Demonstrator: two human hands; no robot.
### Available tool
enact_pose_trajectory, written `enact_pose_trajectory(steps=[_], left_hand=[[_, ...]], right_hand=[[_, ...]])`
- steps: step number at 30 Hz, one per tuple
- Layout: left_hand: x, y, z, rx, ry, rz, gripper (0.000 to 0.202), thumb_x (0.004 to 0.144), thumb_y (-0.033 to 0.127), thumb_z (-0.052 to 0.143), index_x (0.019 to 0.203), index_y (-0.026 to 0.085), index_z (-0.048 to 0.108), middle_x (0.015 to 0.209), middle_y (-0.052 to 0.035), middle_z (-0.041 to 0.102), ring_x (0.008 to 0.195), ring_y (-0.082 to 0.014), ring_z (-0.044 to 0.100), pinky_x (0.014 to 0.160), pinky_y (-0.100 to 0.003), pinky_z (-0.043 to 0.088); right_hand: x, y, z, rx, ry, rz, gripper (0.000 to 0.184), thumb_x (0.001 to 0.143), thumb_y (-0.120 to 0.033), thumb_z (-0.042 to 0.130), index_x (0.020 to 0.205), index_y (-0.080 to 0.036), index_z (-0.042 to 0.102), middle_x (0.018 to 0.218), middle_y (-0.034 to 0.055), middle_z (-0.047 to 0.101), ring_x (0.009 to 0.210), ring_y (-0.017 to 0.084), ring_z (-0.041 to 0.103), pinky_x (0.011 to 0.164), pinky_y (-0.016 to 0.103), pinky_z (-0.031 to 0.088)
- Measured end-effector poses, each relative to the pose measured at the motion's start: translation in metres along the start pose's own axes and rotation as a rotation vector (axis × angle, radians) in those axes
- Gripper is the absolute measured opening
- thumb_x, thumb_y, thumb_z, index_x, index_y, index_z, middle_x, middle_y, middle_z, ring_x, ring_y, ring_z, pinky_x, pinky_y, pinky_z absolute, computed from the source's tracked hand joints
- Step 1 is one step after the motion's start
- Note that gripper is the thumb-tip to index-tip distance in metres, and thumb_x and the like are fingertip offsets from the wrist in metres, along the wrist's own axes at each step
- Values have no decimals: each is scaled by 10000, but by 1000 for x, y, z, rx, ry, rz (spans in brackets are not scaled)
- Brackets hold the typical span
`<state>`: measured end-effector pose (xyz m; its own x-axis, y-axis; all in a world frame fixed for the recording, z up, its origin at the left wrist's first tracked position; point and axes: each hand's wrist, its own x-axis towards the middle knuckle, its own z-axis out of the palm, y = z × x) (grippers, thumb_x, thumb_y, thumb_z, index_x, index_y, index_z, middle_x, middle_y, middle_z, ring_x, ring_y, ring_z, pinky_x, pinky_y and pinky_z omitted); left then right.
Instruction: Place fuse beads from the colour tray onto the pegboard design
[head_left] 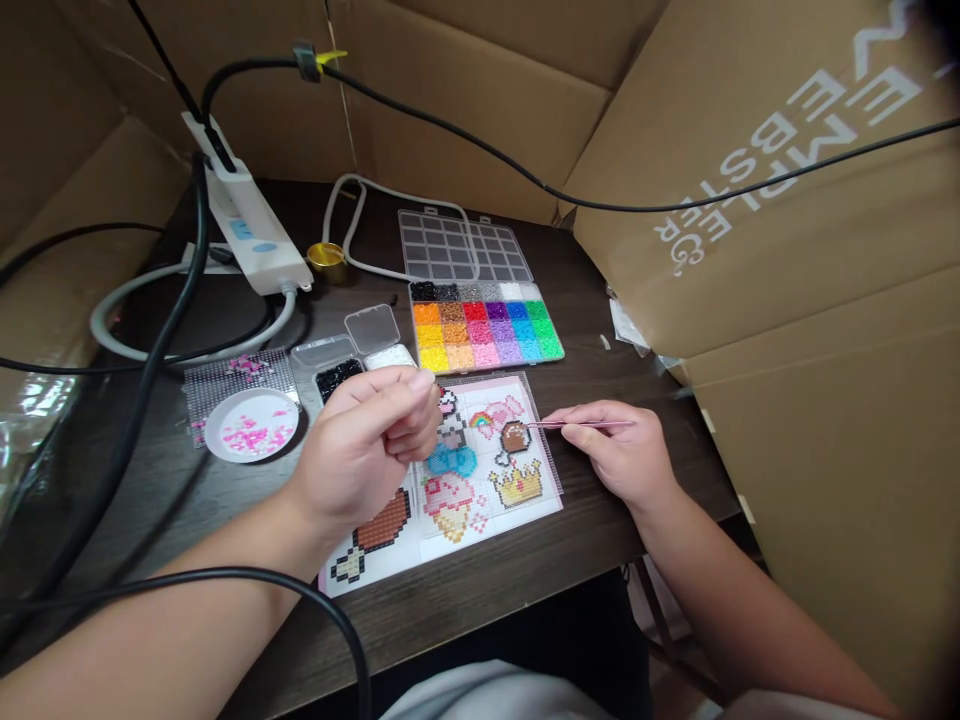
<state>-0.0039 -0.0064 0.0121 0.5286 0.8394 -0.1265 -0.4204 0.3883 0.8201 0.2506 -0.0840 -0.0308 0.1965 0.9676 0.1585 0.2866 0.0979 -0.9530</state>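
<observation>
My right hand pinches thin pink tweezers, their tip pointing left at a brown bead figure on the clear pegboard. The pegboard lies over a pattern sheet with a crown, an ice cream, a rainbow and a blue shape. Raised above the board's left part, my left hand has its fingers curled and its thumb pressed to the fingertips. What they pinch is too small to make out.
A bead box of many colours lies behind the board with its lid open. Small cases of black and white beads, a white dish of pink beads, a power strip, cables and cardboard walls surround the dark table.
</observation>
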Motion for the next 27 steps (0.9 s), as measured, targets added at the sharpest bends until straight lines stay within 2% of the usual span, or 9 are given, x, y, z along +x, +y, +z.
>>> enact_pose_trajectory(steps=[8, 19, 27], left_hand=[[-1, -1, -1, 11, 11, -2, 389, 830, 224, 598, 497, 174, 402, 506, 33, 255, 441, -77, 254, 442, -266, 180], [-1, 0, 1, 16, 26, -12, 388, 836, 225, 594, 504, 172, 401, 503, 30, 260, 443, -75, 261, 436, -262, 188], [-1, 0, 1, 19, 35, -18, 385, 830, 229, 595, 502, 175, 401, 501, 31, 258, 442, -76, 258, 434, -258, 191]], right_hand=[[1, 1, -2, -28, -5, 11, 24, 779, -223, 773, 796, -237, 784, 863, 33, 806, 808, 203, 769, 765, 321, 627], [0, 4, -2, 48, 1, -7, 47, 791, -203, 774, 798, -249, 778, 867, 13, 806, 810, 183, 770, 775, 297, 621], [0, 2, -2, -27, -17, -9, 27, 795, -220, 766, 796, -242, 780, 868, 24, 806, 811, 195, 769, 773, 313, 621]])
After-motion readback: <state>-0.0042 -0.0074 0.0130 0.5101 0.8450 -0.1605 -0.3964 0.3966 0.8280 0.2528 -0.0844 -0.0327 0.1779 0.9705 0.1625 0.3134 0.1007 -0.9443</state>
